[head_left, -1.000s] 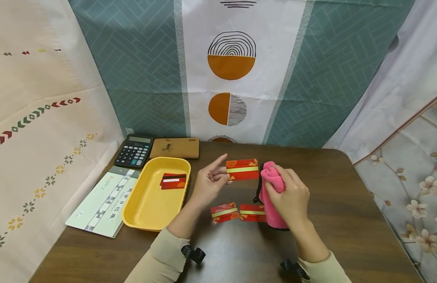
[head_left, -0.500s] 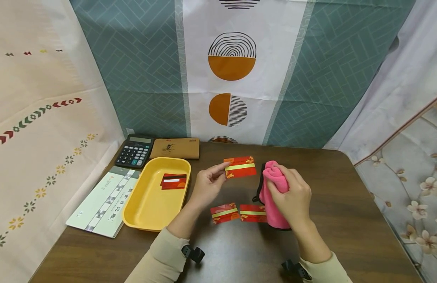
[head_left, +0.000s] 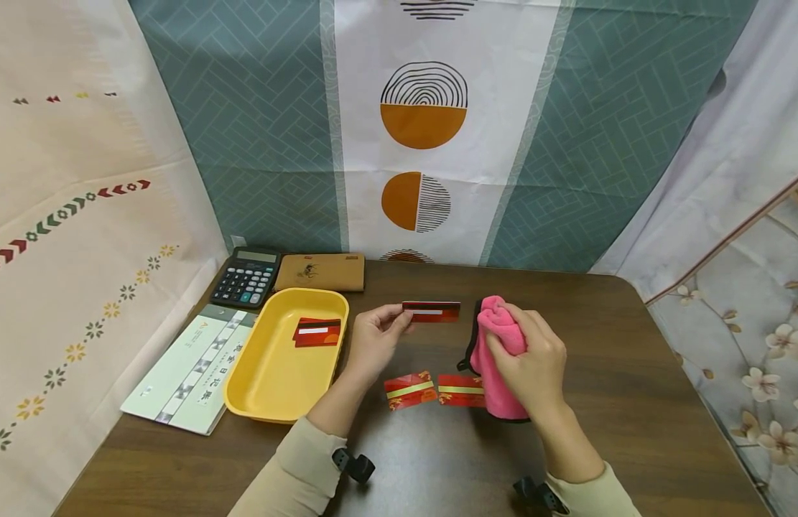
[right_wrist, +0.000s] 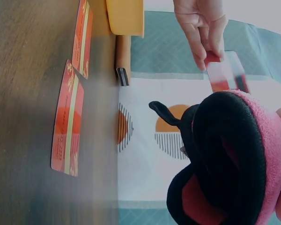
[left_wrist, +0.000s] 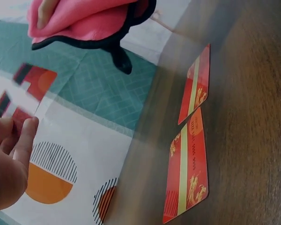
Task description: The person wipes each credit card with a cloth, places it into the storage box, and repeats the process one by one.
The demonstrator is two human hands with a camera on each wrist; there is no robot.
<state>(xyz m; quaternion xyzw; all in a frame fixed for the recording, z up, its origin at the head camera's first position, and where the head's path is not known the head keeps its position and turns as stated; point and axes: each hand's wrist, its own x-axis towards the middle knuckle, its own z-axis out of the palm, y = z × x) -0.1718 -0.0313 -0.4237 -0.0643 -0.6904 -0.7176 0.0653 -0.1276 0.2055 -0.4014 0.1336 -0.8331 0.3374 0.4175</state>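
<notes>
My left hand (head_left: pixel 375 343) pinches a red bank card (head_left: pixel 437 313) by its left end, held up above the table. The card's back faces me, with a dark stripe and a white strip. In my right hand (head_left: pixel 533 359) is a bunched pink cloth (head_left: pixel 498 380) with black edging, gripped just right of that card. Two more red cards with a yellow band lie on the table below: one card (head_left: pixel 410 390) on the left, the other card (head_left: pixel 461 390) partly covered by the cloth in the head view. The left wrist view shows the pinched card (left_wrist: pixel 40 84) near the cloth (left_wrist: pixel 84 21).
Left of my left hand stands a yellow tray (head_left: pixel 256 398) with red cards (head_left: pixel 317 332) inside. Beyond it are a calculator (head_left: pixel 246 276) and a tan wallet-like case (head_left: pixel 319 272). A pale green ledger (head_left: pixel 185 370) lies at the far left. A patterned curtain hangs behind the table.
The card in my left hand has turned over, from its yellow-banded front to its striped back, and moved slightly left. My right hand still grips the cloth in nearly the same place.
</notes>
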